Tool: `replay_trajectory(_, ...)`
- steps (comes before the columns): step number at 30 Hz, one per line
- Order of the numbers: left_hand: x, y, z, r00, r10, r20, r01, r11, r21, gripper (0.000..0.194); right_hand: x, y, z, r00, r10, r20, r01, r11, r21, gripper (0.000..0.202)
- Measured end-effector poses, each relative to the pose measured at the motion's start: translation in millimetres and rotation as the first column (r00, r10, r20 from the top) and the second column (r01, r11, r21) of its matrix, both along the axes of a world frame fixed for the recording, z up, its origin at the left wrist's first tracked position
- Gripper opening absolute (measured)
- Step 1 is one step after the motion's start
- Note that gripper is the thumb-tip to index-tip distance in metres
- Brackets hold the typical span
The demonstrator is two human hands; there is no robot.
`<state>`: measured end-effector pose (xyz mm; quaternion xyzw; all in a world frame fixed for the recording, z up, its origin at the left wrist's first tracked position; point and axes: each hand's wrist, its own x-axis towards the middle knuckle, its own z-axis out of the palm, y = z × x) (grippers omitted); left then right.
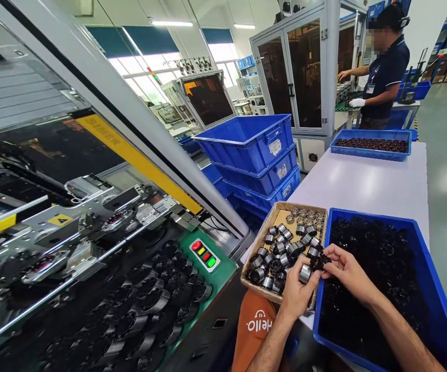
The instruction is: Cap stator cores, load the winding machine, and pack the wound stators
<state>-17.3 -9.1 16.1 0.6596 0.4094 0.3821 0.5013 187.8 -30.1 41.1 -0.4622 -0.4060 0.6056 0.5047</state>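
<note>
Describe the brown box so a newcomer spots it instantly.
Find the white table, then the blue bin at its near end. Just left of that bin sits the box, holding silver-and-black parts; unlike its blue neighbour, it is brown.

Held black part (317, 262) partly hidden

Factory workshop: windowed machine cabinet (304, 72), 4-button control panel (204, 254), stacked blue bins (260, 165)

Orng garment (249, 341) — wht "Hello." print (259, 325) w/ smiley (260, 313)
</note>
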Motion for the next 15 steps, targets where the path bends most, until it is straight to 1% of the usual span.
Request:
replay_trajectory(4, 0.2, -1.1, -0.4, 0.999, 0.044, -0.028, -0.044, 0.999, 0.001, 0.045, -6.0, 0.6, -2.9, 0.999, 0.000, -0.049, -0.002, 0.999, -0.032, 0.070)
replay_trajectory(9, -0.5, -4.4, -0.7, 0.996, 0.067, -0.066, -0.066, 0.998, 0.018, 0.047, -13.4, 1.4, -7.0, 0.997, 0.000, -0.083, -0.006, 0.998, -0.068, 0.071)
replay_trajectory(15, -2.9, -7.6, -1.8, 0.990, 0.103, -0.099, -0.101, 0.995, 0.020, 0.048, -10.6, 2.0, -4.8, 0.994, 0.039, -0.105, -0.052, 0.990, -0.130, 0.060)
